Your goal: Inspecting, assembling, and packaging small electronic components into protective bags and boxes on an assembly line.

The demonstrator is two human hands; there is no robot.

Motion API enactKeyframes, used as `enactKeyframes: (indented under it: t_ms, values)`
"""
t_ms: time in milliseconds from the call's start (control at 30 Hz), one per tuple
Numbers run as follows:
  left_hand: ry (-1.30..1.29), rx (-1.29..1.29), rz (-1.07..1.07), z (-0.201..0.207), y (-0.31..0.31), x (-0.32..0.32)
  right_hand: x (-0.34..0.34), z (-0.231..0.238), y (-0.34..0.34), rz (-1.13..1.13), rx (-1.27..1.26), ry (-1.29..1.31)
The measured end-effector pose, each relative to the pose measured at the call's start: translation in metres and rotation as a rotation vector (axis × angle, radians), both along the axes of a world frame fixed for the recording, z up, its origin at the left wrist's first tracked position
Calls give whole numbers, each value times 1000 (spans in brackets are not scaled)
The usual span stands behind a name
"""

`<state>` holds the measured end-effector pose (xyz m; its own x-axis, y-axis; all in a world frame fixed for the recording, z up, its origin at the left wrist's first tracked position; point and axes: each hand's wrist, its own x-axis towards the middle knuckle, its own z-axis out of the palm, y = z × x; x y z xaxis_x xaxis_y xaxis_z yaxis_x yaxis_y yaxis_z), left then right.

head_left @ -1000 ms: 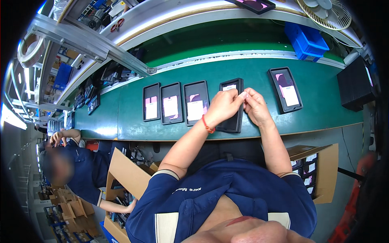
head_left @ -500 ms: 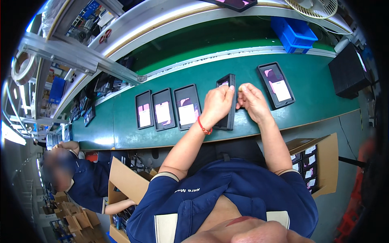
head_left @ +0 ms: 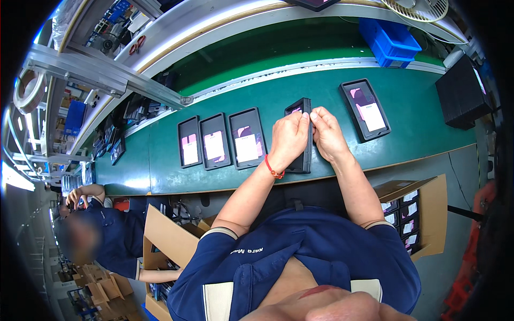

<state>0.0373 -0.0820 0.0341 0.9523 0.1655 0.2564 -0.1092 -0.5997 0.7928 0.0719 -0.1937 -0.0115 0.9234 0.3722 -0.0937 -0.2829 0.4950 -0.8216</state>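
Observation:
A black rectangular tray [head_left: 303, 161] is tipped up on its side on the green table, its open face toward the left. My left hand [head_left: 289, 137] is closed round its upper part, with the thumb along the top edge. Close against that edge, my right hand [head_left: 327, 136] has its fingers pinched together by the left thumb; whatever lies between them is hidden. On the left lie three black trays [head_left: 247, 137], [head_left: 216, 140], [head_left: 190, 142], each with a pink-and-white printed insert. A similar tray [head_left: 365, 109] lies to the right.
Blue bins [head_left: 391, 45] stand at the back right, near a black stack [head_left: 463, 93] on the table's right end. An open carton [head_left: 428, 219] of packed items is at my right. A co-worker [head_left: 115, 235] reaches into another carton [head_left: 166, 235] on the left.
My right hand has moved left and up to the tilted tray's edge, its fingertips now beside my left thumb. The co-worker's raised hand and head have shifted.

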Motion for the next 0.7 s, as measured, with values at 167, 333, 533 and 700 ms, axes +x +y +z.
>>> enactKeyframes:
  t_ms: [167, 333, 533, 700]
  values:
    - [-34, 21, 135, 17, 14, 1, 15, -20, -36, -114, 184, 133]
    - [91, 431, 61, -25, 18, 19, 35, -24, -68, -52, 190, 77]
    - [54, 520, 159, -22, 28, 13, 29, -7, -65, 13, 155, 64]
    - [47, 96, -118, -1, -6, 19, 22, 3, -47, 71, 75, 7]
